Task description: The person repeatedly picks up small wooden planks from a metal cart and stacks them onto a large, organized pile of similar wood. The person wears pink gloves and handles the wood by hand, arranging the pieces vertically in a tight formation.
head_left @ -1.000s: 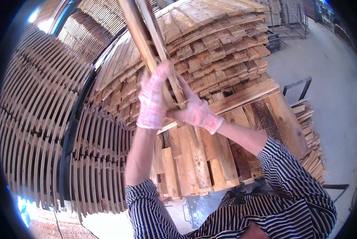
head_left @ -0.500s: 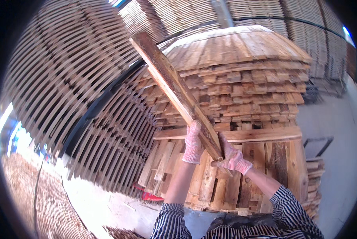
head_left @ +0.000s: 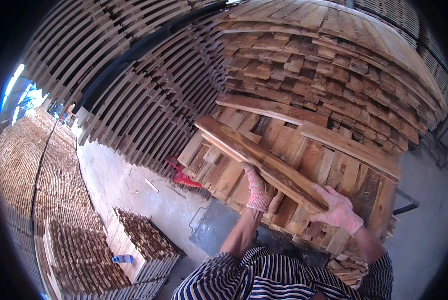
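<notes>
Both my hands wear pinkish-white knit gloves and hold a long wooden board point(head_left: 266, 160) slanting from upper left to lower right. Its upper face is brown with a dark streak. A paler strip runs along its near side; whether this is a second board I cannot tell. My left hand point(head_left: 259, 191) grips the near edge around the middle, its fingers partly hidden underneath. At the lower right end, my right hand point(head_left: 338, 207) clasps the board, thumb on the near side. Beneath lies a layer of boards point(head_left: 341, 172) set side by side, crossed by a board lying lengthwise point(head_left: 349, 146).
A tall board stack point(head_left: 304, 65) rises beyond. Slatted timber piles point(head_left: 149, 95) stand on the left. A red object point(head_left: 181, 175) sits by their base. Lower left, a small bottle point(head_left: 123, 259) rests on stacked timber point(head_left: 146, 245). Grey floor point(head_left: 109, 165) shows between piles.
The held board has come down from a steep, raised slant to a flatter one over the layer of boards. My right hand has moved right. The view has turned left and downward.
</notes>
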`<state>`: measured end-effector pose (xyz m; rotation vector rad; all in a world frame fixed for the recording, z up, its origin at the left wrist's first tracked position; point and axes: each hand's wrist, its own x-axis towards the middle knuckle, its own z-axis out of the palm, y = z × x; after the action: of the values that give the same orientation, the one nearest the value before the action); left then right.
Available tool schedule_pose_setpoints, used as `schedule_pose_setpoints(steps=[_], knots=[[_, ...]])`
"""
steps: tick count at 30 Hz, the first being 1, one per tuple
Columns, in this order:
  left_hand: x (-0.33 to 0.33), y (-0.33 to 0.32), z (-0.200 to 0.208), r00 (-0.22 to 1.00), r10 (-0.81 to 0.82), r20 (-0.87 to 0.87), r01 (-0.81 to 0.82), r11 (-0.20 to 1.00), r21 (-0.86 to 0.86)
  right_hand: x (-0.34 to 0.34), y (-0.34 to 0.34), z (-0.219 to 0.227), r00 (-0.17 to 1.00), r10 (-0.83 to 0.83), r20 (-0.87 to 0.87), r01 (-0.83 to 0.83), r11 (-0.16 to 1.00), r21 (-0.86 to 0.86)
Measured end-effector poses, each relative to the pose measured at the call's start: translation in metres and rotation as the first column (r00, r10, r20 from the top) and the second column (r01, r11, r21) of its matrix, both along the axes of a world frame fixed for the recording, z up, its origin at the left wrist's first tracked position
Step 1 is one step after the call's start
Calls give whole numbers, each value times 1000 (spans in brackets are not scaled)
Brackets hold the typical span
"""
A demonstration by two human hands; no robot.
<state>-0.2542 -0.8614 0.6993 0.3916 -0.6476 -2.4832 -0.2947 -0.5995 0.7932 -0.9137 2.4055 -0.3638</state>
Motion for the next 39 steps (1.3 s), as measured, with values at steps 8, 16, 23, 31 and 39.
schedule_pose_setpoints(steps=[8, 16, 23, 31, 39], knots=[[11, -29, -41, 995, 97, 33, -101, 976, 193, 13, -4, -11, 999, -30, 42, 21, 979, 202], [23, -91, -40, 995, 100, 21, -102, 969, 225, 20, -134, -42, 999, -21, -46, 19, 999, -43], [141, -120, -4, 721, -675, 158, 673, 736, 75, 28, -220, -24, 973, 112, -204, -93, 991, 98], [143, -247, 3, 905, 254, 342, 425, -469, -774, 46, -230, -82, 918, 23, -397, -99, 980, -171], [44, -369, 1, 836, 205, 508, 362, -903, -231, 45, -229, -106, 898, -82, -433, -50, 957, -284]])
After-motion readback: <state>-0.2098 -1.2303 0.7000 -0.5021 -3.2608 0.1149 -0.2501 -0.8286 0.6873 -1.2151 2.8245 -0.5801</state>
